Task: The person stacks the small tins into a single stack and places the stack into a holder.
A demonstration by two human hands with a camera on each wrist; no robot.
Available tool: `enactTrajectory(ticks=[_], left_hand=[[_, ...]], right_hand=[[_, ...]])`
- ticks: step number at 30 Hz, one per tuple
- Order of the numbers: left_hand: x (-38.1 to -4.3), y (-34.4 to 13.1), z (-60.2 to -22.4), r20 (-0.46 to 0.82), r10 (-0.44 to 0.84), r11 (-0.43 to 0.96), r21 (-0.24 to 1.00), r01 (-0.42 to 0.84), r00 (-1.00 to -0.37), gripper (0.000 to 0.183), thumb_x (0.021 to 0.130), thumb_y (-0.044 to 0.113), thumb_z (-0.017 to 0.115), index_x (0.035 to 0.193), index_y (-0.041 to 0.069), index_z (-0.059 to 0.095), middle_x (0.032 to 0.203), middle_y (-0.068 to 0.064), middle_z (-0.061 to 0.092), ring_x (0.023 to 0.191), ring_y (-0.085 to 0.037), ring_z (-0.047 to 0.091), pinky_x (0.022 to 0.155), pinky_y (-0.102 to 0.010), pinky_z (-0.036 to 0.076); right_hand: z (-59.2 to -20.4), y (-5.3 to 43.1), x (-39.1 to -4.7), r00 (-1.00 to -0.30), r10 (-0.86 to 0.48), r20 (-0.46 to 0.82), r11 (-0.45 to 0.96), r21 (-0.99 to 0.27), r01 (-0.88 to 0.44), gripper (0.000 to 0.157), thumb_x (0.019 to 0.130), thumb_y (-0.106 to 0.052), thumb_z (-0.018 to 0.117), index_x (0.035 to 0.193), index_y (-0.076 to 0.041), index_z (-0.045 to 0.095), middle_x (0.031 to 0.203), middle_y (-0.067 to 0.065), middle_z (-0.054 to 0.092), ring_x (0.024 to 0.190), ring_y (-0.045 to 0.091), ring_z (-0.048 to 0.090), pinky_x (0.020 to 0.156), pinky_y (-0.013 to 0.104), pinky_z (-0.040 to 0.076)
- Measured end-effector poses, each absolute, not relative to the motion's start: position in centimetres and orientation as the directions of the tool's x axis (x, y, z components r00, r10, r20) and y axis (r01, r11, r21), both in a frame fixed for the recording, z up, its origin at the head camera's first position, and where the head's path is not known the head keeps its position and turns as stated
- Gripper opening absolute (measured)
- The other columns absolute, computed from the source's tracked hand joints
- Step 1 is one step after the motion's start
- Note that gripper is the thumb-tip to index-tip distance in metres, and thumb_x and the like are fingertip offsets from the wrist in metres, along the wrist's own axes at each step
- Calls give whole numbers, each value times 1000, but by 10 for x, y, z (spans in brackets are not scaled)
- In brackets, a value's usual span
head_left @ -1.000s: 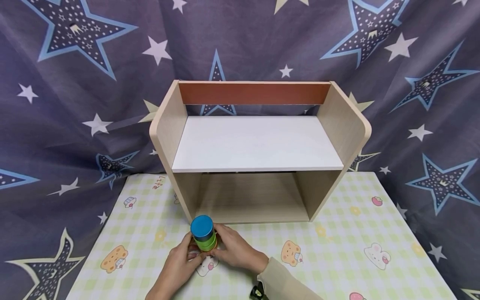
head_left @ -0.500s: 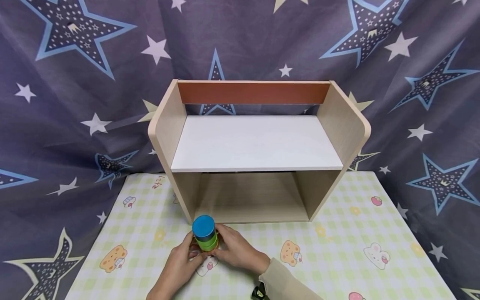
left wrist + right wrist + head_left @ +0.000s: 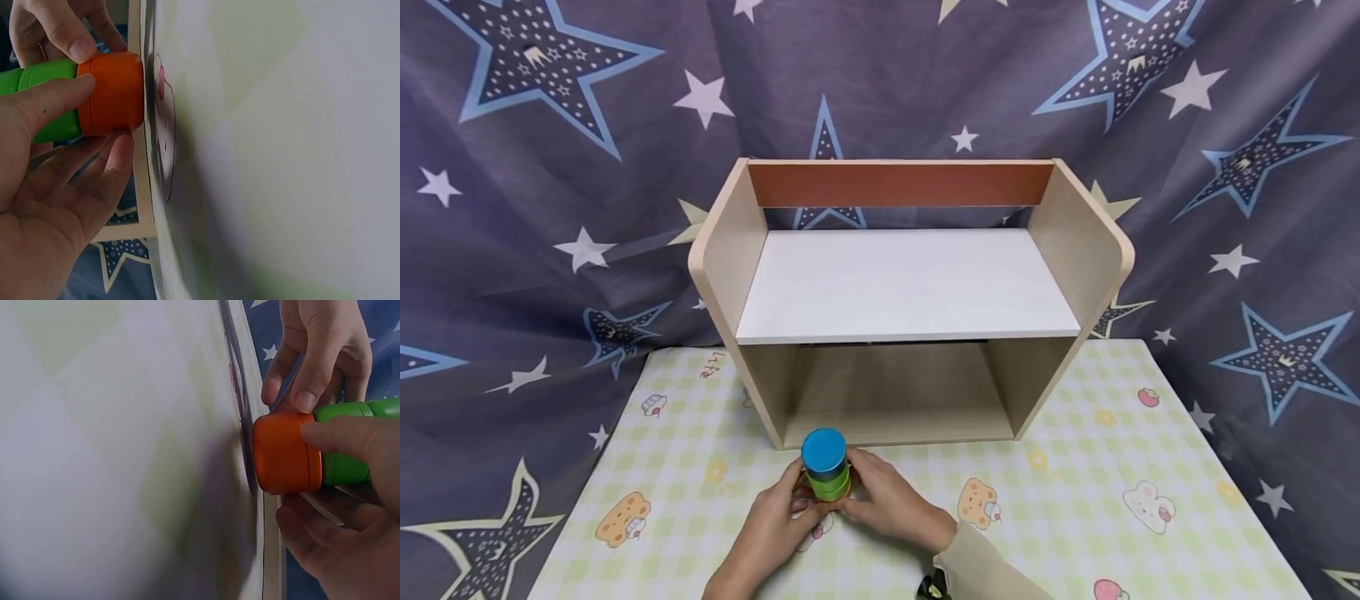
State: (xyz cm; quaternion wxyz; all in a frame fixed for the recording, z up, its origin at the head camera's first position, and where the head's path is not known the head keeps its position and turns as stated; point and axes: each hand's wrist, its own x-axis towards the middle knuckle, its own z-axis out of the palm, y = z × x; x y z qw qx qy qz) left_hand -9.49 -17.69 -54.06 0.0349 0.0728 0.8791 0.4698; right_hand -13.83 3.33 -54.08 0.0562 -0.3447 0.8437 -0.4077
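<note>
Both hands hold a stack of round plastic pieces (image 3: 824,454) standing upright at the table's near side, in front of the shelf's left end. Its top is blue, the middle green. An orange section (image 3: 115,94) forms the base, at the patterned cloth in both wrist views. From the left, my left hand (image 3: 775,521) grips low on the stack, thumb across the orange and green sections. On the opposite side, my right hand (image 3: 891,504) grips the same part, its thumb at the orange rim in the right wrist view. The blue top lies outside both wrist views.
A wooden two-level shelf (image 3: 902,287) with a white upper board stands behind the stack. The table wears a green checked cloth (image 3: 1075,500) with cartoon prints. A dark star-patterned curtain (image 3: 910,83) hangs behind.
The stack and both hands have slid a little to the right along the front of the shelf. The head view has shifted slightly. Both hands keep their hold.
</note>
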Motion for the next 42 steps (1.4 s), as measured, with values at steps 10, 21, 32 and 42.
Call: enactTrajectory(ticks=[10,21,32,42], left_hand=[[-99,-166,-540,17,218,533,836,134,-976,67,89,21,79,147,17,45,115,-5,69,93,-12,70,76,-24,56],[-102,-151,-542,65,277,524,826,207,-959,68,90,23,79,148,14,44,113,-5,69,94,-15,69,78,-29,57],[-104,-133,-541,88,319,530,809,254,-944,71,90,22,78,151,13,42,119,-7,68,98,-16,68,79,-29,57],[-107,-116,-539,107,349,499,820,282,-931,73,89,15,78,151,7,40,123,-11,66,104,-20,67,81,-28,57]], right_hand=[[-538,49,-137,-769,-615,173,423,-751,-507,73,92,-24,77,152,-16,37,143,3,52,126,16,52,99,34,48],[-539,68,-132,-787,-588,184,408,-773,-486,69,92,-20,77,150,-17,40,141,1,53,125,15,53,98,35,50],[-539,87,-126,-814,-554,176,426,-779,-459,65,92,-21,77,147,-17,44,134,-1,57,119,14,55,93,36,52],[-534,104,-123,-850,-511,131,453,-799,-396,63,92,-21,77,147,-17,45,132,-1,57,114,14,57,93,39,53]])
